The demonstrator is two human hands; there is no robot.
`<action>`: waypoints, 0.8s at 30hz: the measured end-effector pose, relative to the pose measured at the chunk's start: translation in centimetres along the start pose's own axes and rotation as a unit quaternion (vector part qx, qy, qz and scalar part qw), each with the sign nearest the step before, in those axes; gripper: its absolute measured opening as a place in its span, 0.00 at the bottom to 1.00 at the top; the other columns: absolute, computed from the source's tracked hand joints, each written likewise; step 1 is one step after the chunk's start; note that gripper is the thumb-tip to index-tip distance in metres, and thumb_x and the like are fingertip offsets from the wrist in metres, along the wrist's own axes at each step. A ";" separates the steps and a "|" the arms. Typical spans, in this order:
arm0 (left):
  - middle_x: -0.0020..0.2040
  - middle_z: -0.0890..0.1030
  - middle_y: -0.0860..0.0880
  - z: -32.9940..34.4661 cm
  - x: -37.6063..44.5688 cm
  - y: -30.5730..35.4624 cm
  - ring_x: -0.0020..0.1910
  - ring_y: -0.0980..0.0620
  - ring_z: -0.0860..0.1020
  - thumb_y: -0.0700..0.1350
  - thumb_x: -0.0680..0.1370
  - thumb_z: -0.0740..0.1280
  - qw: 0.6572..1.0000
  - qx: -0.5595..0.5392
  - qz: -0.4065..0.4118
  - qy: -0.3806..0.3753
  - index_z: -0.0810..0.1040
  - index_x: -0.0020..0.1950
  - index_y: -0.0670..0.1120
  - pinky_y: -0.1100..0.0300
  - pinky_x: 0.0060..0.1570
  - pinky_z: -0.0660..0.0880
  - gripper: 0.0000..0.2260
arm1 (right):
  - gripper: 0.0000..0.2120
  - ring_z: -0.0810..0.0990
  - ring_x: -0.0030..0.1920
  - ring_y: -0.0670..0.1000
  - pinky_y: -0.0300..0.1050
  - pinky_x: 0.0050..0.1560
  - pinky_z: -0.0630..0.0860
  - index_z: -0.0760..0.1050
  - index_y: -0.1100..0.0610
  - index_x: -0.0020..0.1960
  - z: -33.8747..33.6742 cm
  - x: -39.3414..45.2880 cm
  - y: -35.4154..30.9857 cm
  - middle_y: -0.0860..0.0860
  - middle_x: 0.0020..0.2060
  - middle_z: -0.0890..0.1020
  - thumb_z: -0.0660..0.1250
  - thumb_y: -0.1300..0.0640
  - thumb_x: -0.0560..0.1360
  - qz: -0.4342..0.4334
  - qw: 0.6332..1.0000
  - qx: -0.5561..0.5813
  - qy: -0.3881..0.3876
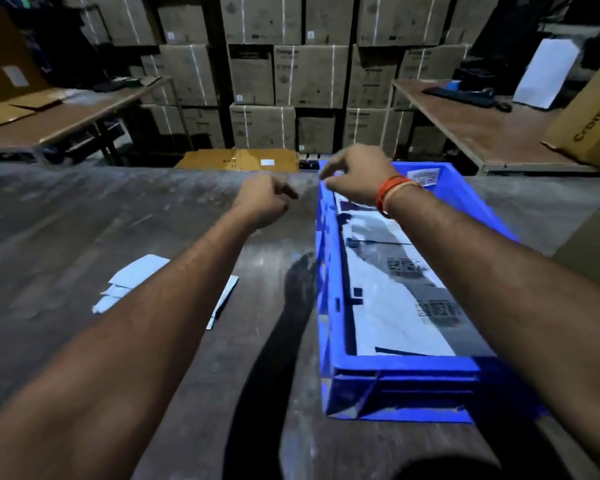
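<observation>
a: head view. the blue crate point(406, 363) sits right of centre on the desk point(84, 216), with printed sheets point(388, 299) lying flat in it. the right hand point(355, 176) hangs over the crate's far left corner, fingers drooping and curled. the left hand point(262, 200) is just to its left, over bare desk, fingers curled in.

b: holding anything?

a: cannot tell for either hand. both are blurred and nothing shows between the fingers.

b: how to do it well, then?

a: i'd judge they're going for the far rim or the sheets. for the rim, grip it with the hands apart so the crate doesn't twist. for the sheets, lift them flat from the far edge so the stack doesn't slide.

b: what's hidden?

a: the right forearm covers the crate's right wall and part of the sheets, and the print is unreadable. the left forearm crosses the white paper slips point(129, 282) at lower left. whether the fingertips touch the rim, i can't tell.
</observation>
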State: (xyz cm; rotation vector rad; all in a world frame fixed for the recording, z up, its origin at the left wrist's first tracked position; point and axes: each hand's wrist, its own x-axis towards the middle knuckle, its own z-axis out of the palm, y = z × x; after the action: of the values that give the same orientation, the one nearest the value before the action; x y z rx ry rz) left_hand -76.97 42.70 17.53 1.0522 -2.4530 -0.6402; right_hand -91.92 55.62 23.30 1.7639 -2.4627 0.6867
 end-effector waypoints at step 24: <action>0.60 0.82 0.52 -3.3 -6.6 -31.4 0.58 0.48 0.79 0.51 0.67 0.68 0.938 0.158 0.189 -0.243 0.80 0.61 0.53 0.53 0.57 0.76 0.22 | 0.17 0.82 0.57 0.51 0.39 0.59 0.72 0.82 0.51 0.61 27.5 -3.7 -13.8 0.49 0.57 0.85 0.62 0.56 0.76 -0.034 0.983 0.022 -0.181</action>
State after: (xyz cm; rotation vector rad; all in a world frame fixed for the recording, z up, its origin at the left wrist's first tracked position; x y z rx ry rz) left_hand -53.24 27.55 1.83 0.5269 -3.1592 -0.4218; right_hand -71.98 45.15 2.02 2.1471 -2.6032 0.4500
